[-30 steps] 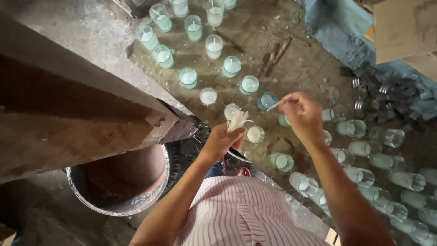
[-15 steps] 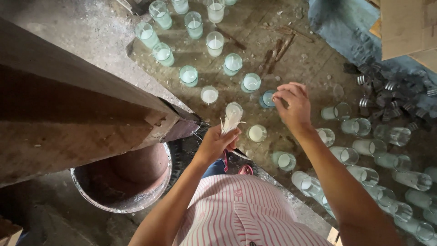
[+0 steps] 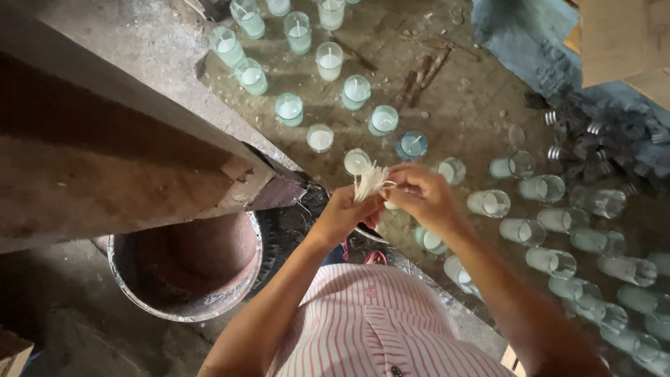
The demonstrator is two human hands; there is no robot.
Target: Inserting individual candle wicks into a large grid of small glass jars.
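While the left hand is closed around the lower end of a bundle of white wicks, the right hand meets it from the other side, its fingertips pinched on the fanned tips of the same bundle. Both hands are held above a dusty concrete floor, just beside a glass filled with white wax. Rows of upright wax-filled glasses stand beyond it, and empty glasses lie on their sides on the right. A round metal basin sits beneath a concrete ledge on the left.
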